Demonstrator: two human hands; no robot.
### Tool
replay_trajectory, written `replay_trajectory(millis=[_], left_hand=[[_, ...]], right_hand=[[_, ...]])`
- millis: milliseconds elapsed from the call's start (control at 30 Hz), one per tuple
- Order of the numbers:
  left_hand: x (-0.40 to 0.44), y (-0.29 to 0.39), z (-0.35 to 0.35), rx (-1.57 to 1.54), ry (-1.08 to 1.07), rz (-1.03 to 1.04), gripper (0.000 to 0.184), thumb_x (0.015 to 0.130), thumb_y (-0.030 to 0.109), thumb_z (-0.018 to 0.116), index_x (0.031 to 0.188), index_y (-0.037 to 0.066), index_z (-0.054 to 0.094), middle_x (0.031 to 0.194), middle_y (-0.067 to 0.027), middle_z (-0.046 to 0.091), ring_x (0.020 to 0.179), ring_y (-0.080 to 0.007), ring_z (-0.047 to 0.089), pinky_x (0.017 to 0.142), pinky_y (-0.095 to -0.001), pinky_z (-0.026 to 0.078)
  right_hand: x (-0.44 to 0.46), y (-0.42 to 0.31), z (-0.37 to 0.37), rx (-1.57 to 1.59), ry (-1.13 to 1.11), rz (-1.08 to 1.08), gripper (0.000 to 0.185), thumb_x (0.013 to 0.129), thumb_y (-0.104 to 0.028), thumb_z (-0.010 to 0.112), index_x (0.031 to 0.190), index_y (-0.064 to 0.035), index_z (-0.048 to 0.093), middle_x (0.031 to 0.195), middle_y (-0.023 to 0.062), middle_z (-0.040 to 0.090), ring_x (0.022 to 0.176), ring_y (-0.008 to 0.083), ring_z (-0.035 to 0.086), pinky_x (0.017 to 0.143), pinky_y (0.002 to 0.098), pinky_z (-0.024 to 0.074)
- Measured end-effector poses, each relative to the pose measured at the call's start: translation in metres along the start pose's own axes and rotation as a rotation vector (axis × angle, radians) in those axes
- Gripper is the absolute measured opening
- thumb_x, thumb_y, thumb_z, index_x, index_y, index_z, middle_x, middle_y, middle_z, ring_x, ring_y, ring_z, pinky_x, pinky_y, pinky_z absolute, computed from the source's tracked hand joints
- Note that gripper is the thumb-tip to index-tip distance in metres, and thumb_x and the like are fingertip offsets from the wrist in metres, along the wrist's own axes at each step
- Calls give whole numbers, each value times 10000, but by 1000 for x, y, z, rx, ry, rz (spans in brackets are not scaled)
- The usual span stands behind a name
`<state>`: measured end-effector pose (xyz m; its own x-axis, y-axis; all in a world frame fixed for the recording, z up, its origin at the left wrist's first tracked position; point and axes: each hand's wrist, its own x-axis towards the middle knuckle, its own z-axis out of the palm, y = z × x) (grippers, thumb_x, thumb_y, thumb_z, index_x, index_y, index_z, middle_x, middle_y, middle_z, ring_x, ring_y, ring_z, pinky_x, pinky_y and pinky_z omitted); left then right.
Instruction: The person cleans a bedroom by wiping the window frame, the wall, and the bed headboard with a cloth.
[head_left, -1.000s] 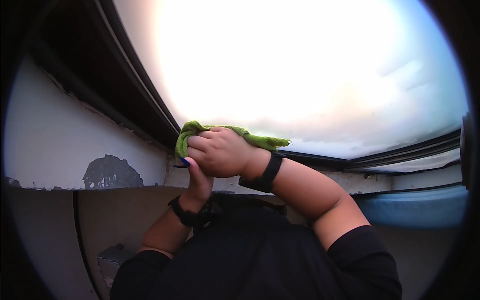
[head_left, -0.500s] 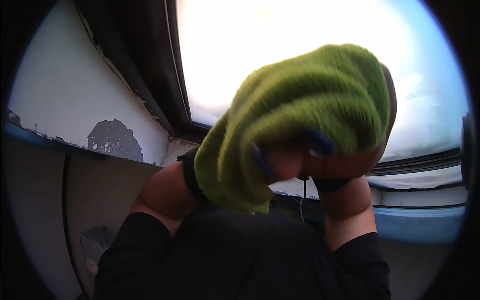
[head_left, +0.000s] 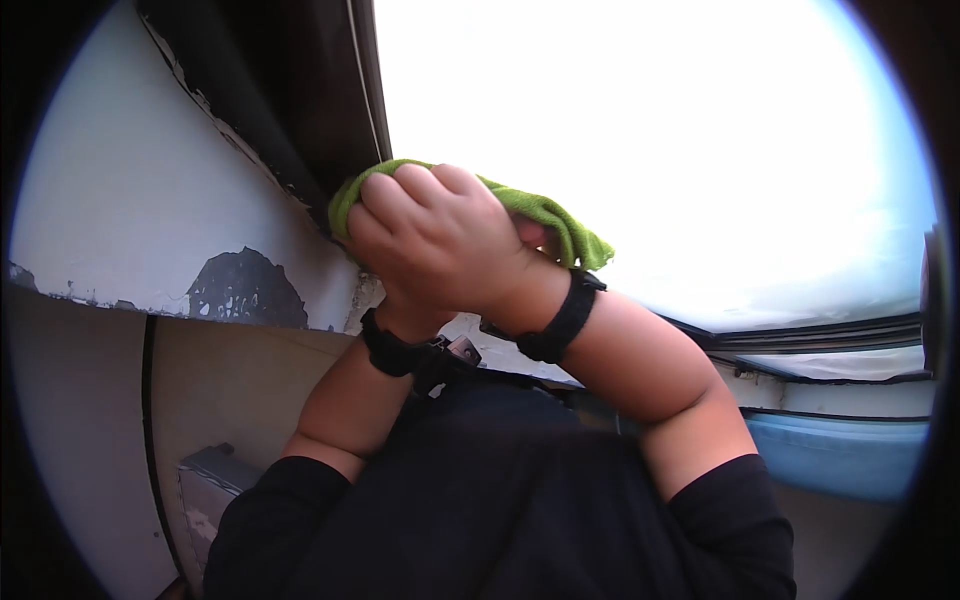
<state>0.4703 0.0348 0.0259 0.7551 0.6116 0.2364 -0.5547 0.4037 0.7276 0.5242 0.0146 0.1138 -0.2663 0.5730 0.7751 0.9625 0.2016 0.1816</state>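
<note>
A green cloth (head_left: pixel 545 215) is bunched under my two hands at the lower left corner of a bright window pane (head_left: pixel 640 150). My right hand (head_left: pixel 435 235) lies on top, its fingers curled over the cloth. Beneath it, mostly covered, is my left hand (head_left: pixel 410 312); its wrist shows, but most of its fingers are hidden. The cloth's loose end sticks out to the right, past my right wrist. Each wrist wears a black band.
The dark window frame (head_left: pixel 300 100) runs down the left side. A white wall (head_left: pixel 130 170) has a grey peeled patch (head_left: pixel 248 288). A blue ledge (head_left: pixel 840 450) is at the right, and a grey box (head_left: pixel 210 480) sits at the lower left.
The cloth was first at the frame's corner, then raised near the camera and spread over my hands. Now it is back down at the corner, with my right hand over it.
</note>
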Motion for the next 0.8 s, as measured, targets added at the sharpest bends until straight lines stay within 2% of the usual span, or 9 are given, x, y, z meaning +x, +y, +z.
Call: replay_trajectory(millis=[67,100,333,433,633,700,733,800], left_hand=[[-4,-5,-7,-9,21,-13,643,885,615,247,1269,116,378,1277,-48,411,1180,-164,394,991,-331,323],[-6,-6,-11,-21,29,-20,641,886,614,247,1270,117,377,1277,-46,411,1180,-164,394,990,-331,323],[-21,-13,-26,-50,85,-41,629,890,609,245,1273,127,372,1278,-37,409,1177,-160,397,987,-332,327],[-30,-11,-27,-55,104,-37,624,891,606,245,1275,131,369,1279,-33,408,1175,-158,398,986,-333,328],[-47,0,-33,-30,126,-6,615,894,603,243,1278,138,365,1280,-26,406,1173,-156,401,984,-333,331],[-53,7,-36,137,291,-19,596,911,570,201,1270,121,357,1279,-48,402,1190,-185,390,1013,-352,296],[-55,10,-37,142,288,-21,596,911,570,201,1270,121,357,1279,-48,402,1190,-185,390,1013,-352,296],[-59,18,-36,306,418,-34,596,909,577,235,1182,87,437,1189,-57,474,1098,-150,466,951,-327,364]], right_hand=[[-7,-4,11,56,24,29,103,656,-201,511,683,-104,488,687,30,414,635,169,429,542,282,340],[-15,-5,9,47,-81,41,102,663,-188,556,739,-130,523,732,0,441,657,141,466,556,263,375],[-40,-8,25,149,-23,64,87,658,-192,553,709,-134,512,740,-3,451,673,142,469,588,261,382],[-45,-7,21,306,-5,13,106,667,-203,583,716,-132,520,742,2,461,690,149,493,603,266,400],[-51,0,12,417,-2,138,219,720,-281,658,699,-111,522,756,18,496,720,182,545,676,305,460],[-57,6,14,461,-52,29,226,743,-287,644,696,-100,525,765,29,508,728,193,551,692,318,467],[-59,7,13,460,-47,32,226,743,-287,644,696,-100,525,765,29,508,728,193,551,692,318,467],[-62,8,13,507,-42,-21,216,751,-273,635,695,-95,526,760,38,508,732,196,552,697,318,467]])
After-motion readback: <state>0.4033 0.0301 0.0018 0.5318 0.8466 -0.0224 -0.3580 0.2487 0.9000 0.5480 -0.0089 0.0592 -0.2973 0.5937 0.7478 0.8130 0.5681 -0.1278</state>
